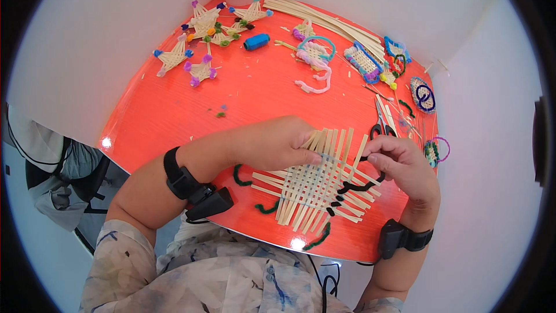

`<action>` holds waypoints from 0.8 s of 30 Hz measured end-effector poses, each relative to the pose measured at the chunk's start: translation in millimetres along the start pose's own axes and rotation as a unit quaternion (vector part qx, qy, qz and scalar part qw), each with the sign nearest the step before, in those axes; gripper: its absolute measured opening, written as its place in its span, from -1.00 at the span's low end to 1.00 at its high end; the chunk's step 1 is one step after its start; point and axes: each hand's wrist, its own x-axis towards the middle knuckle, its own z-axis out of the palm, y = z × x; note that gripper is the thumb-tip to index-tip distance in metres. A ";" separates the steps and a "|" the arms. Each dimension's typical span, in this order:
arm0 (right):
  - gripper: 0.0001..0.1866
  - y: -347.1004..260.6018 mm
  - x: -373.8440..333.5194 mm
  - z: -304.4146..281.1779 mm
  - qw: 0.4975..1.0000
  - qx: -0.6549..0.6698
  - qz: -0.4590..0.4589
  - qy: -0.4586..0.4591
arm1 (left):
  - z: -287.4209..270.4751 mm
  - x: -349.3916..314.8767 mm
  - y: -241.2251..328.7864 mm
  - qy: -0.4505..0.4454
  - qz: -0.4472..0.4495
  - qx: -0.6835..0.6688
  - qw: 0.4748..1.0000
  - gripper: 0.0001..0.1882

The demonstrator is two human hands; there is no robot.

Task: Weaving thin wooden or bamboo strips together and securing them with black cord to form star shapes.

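Observation:
A flat woven mat of pale bamboo strips has loose strip ends fanning out on every side. My left hand grips its upper left edge, thumb on top and the other fingers hidden underneath. A black fuzzy pipe cleaner winds in and out along the mat's right side, showing as short dark bumps. My right hand pinches the pipe cleaner's free end between thumb and fingers, beside the upright strips. Dark green fuzzy stems poke out below the mat and at its left.
Black-handled scissors lie just beyond my right hand on the red table. Woven stars and a blue spool sit at the far left. Long strips line the back; small woven pieces are at right.

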 end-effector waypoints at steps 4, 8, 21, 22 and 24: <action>-0.88 4.5 3.9 1.8 0.997 0.025 0.036 -0.055 | 0.5 0.5 3.6 -0.012 -0.011 -0.012 1.000 -0.80; -0.90 5.3 6.1 3.9 0.997 0.034 -0.007 -0.067 | 1.0 0.8 4.7 -0.014 -0.010 -0.014 1.000 -0.80; -0.92 17.8 15.9 11.2 0.987 0.072 -0.054 -0.132 | 0.3 0.3 3.9 -0.025 -0.011 -0.011 1.000 -0.79; -0.92 19.4 15.9 10.9 0.987 0.072 -0.053 -0.131 | 0.5 0.4 5.8 -0.021 -0.008 -0.017 1.000 -0.79; -0.93 21.5 16.0 10.0 0.987 0.093 -0.048 -0.121 | 0.8 0.5 6.6 -0.017 -0.007 -0.022 1.000 -0.79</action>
